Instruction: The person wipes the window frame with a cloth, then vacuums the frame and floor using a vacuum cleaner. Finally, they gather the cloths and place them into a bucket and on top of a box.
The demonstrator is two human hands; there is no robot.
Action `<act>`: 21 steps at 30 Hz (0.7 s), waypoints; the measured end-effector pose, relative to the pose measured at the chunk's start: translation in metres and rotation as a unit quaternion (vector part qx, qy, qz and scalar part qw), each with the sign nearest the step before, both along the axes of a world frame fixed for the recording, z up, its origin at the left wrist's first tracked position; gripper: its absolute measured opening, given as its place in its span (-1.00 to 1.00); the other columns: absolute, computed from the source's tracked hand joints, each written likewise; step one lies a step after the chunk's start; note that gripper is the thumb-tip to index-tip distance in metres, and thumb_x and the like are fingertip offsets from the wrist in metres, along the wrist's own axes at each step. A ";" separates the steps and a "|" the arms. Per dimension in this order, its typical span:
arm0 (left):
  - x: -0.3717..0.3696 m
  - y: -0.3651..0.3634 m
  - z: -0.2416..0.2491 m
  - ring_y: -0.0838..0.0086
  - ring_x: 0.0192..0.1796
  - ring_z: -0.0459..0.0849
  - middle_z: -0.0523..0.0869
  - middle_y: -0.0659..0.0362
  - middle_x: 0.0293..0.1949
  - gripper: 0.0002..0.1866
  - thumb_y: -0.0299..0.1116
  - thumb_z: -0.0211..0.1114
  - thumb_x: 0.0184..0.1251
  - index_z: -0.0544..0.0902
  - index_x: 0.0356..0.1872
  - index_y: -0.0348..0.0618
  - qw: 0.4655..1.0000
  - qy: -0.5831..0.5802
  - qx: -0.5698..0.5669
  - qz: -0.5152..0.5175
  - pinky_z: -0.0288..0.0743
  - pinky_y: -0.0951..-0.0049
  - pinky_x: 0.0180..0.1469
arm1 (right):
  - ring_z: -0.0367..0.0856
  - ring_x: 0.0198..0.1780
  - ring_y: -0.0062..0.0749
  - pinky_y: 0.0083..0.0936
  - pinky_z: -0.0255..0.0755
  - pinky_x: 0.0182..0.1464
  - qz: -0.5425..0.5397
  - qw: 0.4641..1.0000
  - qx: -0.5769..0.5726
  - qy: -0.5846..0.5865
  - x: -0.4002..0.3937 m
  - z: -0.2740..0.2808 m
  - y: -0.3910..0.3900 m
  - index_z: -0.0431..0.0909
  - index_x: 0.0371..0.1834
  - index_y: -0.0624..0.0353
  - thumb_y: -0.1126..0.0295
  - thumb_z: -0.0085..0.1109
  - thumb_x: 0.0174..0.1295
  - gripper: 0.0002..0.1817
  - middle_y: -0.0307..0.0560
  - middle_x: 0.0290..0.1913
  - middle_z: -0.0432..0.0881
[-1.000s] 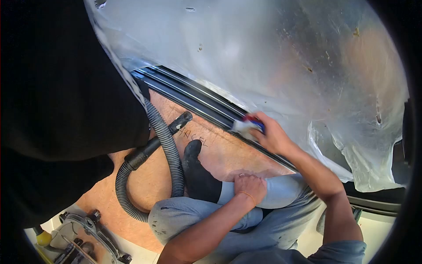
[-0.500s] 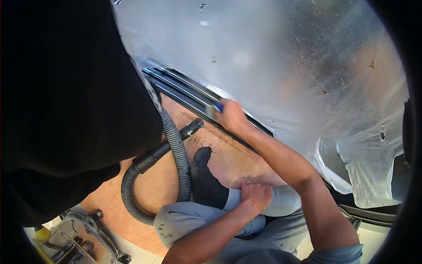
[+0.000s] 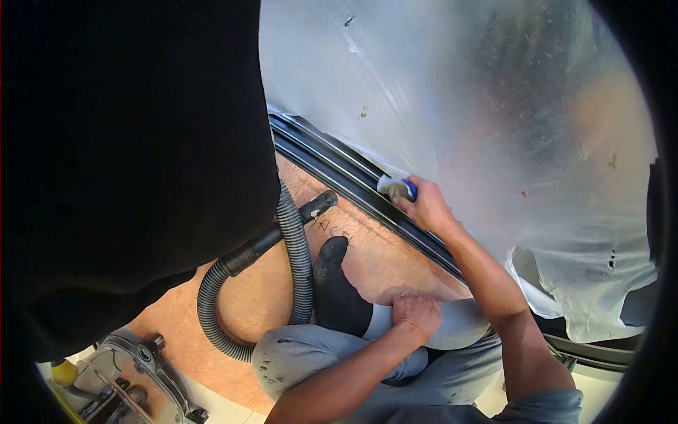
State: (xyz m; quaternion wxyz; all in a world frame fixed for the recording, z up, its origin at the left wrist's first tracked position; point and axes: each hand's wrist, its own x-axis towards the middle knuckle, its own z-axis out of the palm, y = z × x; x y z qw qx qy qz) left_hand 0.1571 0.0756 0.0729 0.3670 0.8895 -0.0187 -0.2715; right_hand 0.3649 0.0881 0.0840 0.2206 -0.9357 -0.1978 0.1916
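My right hand point(image 3: 428, 205) grips a small brush point(image 3: 396, 189) with pale bristles and a blue part, at the dark grooved metal track point(image 3: 353, 180) that runs diagonally across the middle. The bristle end is at the track's upper edge, beside the plastic sheet point(image 3: 452, 92). My left hand point(image 3: 417, 316), with a band at the wrist, is closed and rests on my grey-trousered leg. Whether anything is inside its fingers is hidden.
A ribbed grey vacuum hose point(image 3: 297, 261) with a black nozzle point(image 3: 323, 203) lies on the wooden board point(image 3: 244, 304) near my dark sock point(image 3: 335, 290). A machine point(image 3: 141, 360) stands at lower left. Another person's black clothing point(image 3: 134, 155) fills the left side.
My right hand and the brush have moved right and slightly down along the track. The view has shifted a little, and the black clothing covers more of the upper left.
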 end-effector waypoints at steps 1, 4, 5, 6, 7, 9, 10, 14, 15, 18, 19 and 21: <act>0.000 0.000 0.002 0.08 -0.03 0.73 0.80 -0.02 -0.14 -0.49 -0.12 -0.13 0.48 0.79 -0.31 -0.18 1.000 0.006 0.007 0.005 0.43 -0.02 0.11 | 0.69 -0.22 -0.10 -0.26 0.50 -0.06 -0.004 0.999 -0.040 0.017 -0.002 -0.003 0.000 0.64 -0.08 0.28 0.36 0.36 0.22 -0.72 0.20 -0.28 0.71; 0.003 0.005 0.011 0.10 0.00 0.72 0.80 -0.01 -0.14 -0.48 -0.11 -0.12 0.48 0.78 -0.33 -0.18 0.999 0.031 0.006 0.005 0.42 0.00 0.13 | 0.67 -0.14 0.24 -0.10 0.51 -0.04 -0.024 0.998 0.025 -0.045 0.003 -0.026 0.038 0.67 -0.19 0.34 0.44 0.31 0.15 -0.79 0.37 -0.27 0.67; 0.005 0.008 0.013 0.11 0.02 0.72 0.80 -0.01 -0.15 -0.48 -0.11 -0.12 0.48 0.78 -0.34 -0.18 0.999 0.041 0.002 0.004 0.42 0.00 0.13 | 0.67 -0.09 0.31 -0.04 0.51 -0.02 -0.023 0.997 0.045 -0.065 0.010 -0.034 0.058 0.67 -0.20 0.36 0.47 0.29 0.14 -0.79 0.42 -0.24 0.67; 0.006 0.006 0.009 0.11 0.02 0.72 0.80 -0.01 -0.15 -0.50 -0.10 -0.10 0.47 0.78 -0.32 -0.17 0.999 0.045 -0.004 -0.002 0.42 0.01 0.13 | 0.67 -0.08 0.30 -0.03 0.52 -0.01 -0.012 0.995 0.056 -0.078 0.018 -0.042 0.079 0.67 -0.22 0.36 0.49 0.28 0.12 -0.80 0.41 -0.23 0.67; 0.006 0.003 0.004 0.12 0.02 0.72 0.80 -0.01 -0.15 -0.52 -0.09 -0.07 0.46 0.78 -0.30 -0.17 0.999 0.048 -0.010 -0.010 0.41 0.03 0.13 | 0.67 -0.08 0.30 -0.02 0.52 0.00 -0.001 0.993 0.067 -0.093 0.028 -0.048 0.102 0.68 -0.23 0.36 0.51 0.26 0.10 -0.81 0.41 -0.22 0.68; 0.006 0.002 0.001 0.14 -0.01 0.73 0.80 0.01 -0.14 -0.53 -0.11 -0.08 0.47 0.79 -0.27 -0.13 0.999 0.039 0.001 -0.031 0.41 0.01 0.10 | 0.67 -0.08 0.28 -0.04 0.53 0.02 -0.005 0.991 0.092 -0.099 0.042 -0.055 0.154 0.69 -0.24 0.35 0.52 0.27 0.06 -0.80 0.39 -0.23 0.69; 0.006 0.003 0.004 0.15 -0.03 0.74 0.81 0.04 -0.14 -0.53 -0.13 -0.11 0.49 0.79 -0.26 -0.10 0.999 0.027 0.019 -0.043 0.41 -0.03 0.08 | 0.67 -0.09 0.29 -0.06 0.53 0.03 -0.018 0.985 0.124 -0.115 0.049 -0.062 0.181 0.69 -0.25 0.35 0.51 0.28 0.07 -0.81 0.42 -0.22 0.68; -0.002 0.006 -0.001 0.18 -0.09 0.76 0.82 0.07 -0.15 -0.53 -0.14 -0.13 0.51 0.80 -0.26 -0.04 0.999 -0.041 -0.022 -0.018 0.42 -0.04 0.02 | 0.71 -0.07 0.08 -0.21 0.58 0.02 -0.163 0.886 0.372 0.222 0.079 -0.061 0.247 0.63 -0.06 0.35 0.42 0.31 0.21 -0.71 0.30 -0.11 0.69; -0.002 0.005 -0.003 0.18 -0.09 0.77 0.82 0.08 -0.16 -0.53 -0.14 -0.13 0.51 0.80 -0.25 -0.03 0.999 -0.026 -0.013 -0.026 0.43 -0.03 0.02 | 0.72 -0.06 0.00 -0.24 0.59 0.00 -0.179 0.798 0.468 0.335 0.084 -0.060 0.249 0.60 0.01 0.35 0.39 0.31 0.25 -0.67 0.24 -0.07 0.69; 0.007 0.003 0.000 0.16 -0.08 0.77 0.82 0.07 -0.18 -0.55 -0.13 -0.09 0.49 0.80 -0.25 -0.03 0.999 0.006 -0.010 -0.042 0.45 0.00 0.02 | 0.70 -0.15 -0.31 -0.39 0.59 -0.14 -0.134 0.730 0.502 0.444 0.070 -0.021 0.209 0.49 0.15 0.38 0.26 0.34 0.30 -0.52 -0.06 -0.06 0.70; 0.009 0.005 0.003 0.15 -0.07 0.76 0.82 0.05 -0.18 -0.56 -0.12 -0.07 0.47 0.80 -0.26 -0.04 0.999 0.015 -0.018 -0.046 0.45 0.01 0.02 | 0.68 -0.19 -0.38 -0.44 0.57 -0.18 -0.108 0.775 0.456 0.425 0.057 -0.001 0.182 0.52 0.12 0.35 0.27 0.36 0.29 -0.55 -0.08 -0.10 0.69; 0.005 0.006 0.005 0.12 -0.06 0.76 0.82 0.03 -0.19 -0.56 -0.11 -0.05 0.46 0.80 -0.30 -0.06 0.999 0.019 -0.024 -0.045 0.47 -0.01 0.02 | 0.65 -0.26 -0.49 -0.50 0.54 -0.23 -0.063 0.858 0.367 0.354 0.028 0.017 0.122 0.57 0.07 0.28 0.28 0.40 0.26 -0.59 -0.13 -0.17 0.70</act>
